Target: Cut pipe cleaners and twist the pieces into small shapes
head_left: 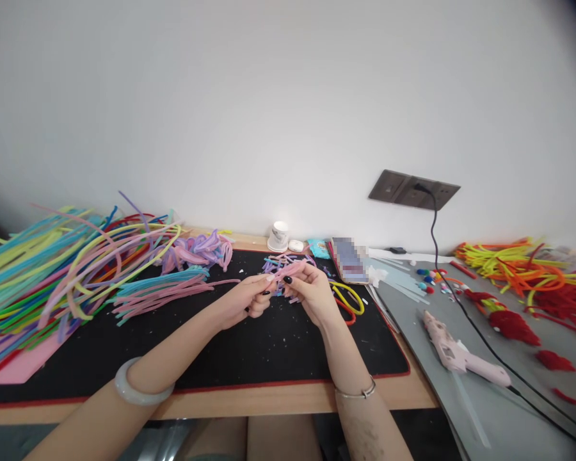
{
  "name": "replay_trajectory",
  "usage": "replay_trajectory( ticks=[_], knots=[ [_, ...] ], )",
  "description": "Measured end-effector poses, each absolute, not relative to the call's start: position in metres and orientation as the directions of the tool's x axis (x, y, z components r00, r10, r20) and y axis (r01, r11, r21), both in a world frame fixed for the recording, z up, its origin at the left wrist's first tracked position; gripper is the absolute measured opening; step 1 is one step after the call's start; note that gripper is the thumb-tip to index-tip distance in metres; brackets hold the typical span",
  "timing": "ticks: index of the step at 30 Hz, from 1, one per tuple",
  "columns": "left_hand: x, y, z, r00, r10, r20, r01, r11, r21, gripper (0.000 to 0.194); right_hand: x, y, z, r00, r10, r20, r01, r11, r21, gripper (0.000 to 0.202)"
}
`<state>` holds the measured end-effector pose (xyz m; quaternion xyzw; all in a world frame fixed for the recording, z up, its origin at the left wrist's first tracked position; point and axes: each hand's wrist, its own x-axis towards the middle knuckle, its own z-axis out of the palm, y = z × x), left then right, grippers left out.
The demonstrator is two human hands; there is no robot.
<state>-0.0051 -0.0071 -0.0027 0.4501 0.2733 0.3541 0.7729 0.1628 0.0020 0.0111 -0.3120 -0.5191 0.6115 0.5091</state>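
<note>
Both hands meet above the middle of the black mat [288, 355], with a pink pipe cleaner [295, 270] between them. My left hand [252, 296] is closed, its thumb and fingers pinching the left end. At the other side my right hand [312, 289] pinches the same piece, which looks bent or looped; its exact shape is partly covered by fingers. Behind the hands lies a heap of short purple and blue pipe cleaner pieces [274, 262]. A row of pink and blue pipe cleaners [166, 296] rests left of my left hand. Yellow and red loops [356, 301] lie right of my right hand.
Long multicoloured pipe cleaners [67, 269] pile up at left, beside twisted pink-purple pieces [199, 250]. A cup [279, 232] and a phone [348, 259] stand along the back. On the grey board at right lie a pink glue gun [465, 358], its cord, and red-orange pipe cleaners [532, 272].
</note>
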Motion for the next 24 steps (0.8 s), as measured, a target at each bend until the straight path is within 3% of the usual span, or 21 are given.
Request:
replay_trajectory(
  ticks=[4,16,20,24],
  knots=[
    [-0.0056,-0.0078,-0.001,0.631,0.768,-0.108,-0.327,0.39,0.861,0.032,0.1628,0.0037,0.0077,-0.212,0.963,0.167,-0.284,0.103,-0.953,0.016],
    [-0.006,-0.006,-0.0039,0.635,0.761,-0.132,-0.359,0.442,0.822,0.029,0.1607,0.0031,0.0069,-0.229,0.937,0.266,-0.231,0.213,-0.949,0.011],
    [-0.0078,-0.0061,-0.0029,0.66,0.74,-0.132,-0.372,0.473,0.799,0.03,0.1593,0.0034,0.0076,-0.2,0.955,0.218,-0.372,0.131,-0.919,0.02],
    [-0.0073,-0.0078,-0.0021,0.708,0.688,-0.161,-0.321,0.517,0.794,0.03,0.1599,0.0016,0.0094,-0.32,0.93,0.183,-0.297,0.085,-0.951,0.018]
  ],
)
